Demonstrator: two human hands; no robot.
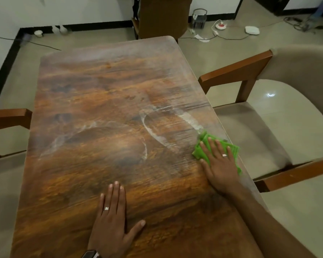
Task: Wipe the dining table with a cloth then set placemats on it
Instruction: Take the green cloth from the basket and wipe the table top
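A long wooden dining table (101, 94) with a dark grain fills the head view. Wet smears curve across its middle and right side. A bright green cloth (200, 150) lies at the table's right edge, and my right hand (219, 164) presses flat on top of it with fingers spread. My left hand (112, 218) rests flat and bare on the table near the front edge, palm down, holding nothing. No placemats are in view.
A beige cushioned chair with wooden arms (268, 116) stands close to the table's right side. Another chair arm (9, 116) shows at the left, and a brown chair (162, 15) at the far end. Cables and a power strip (220, 26) lie on the floor beyond.
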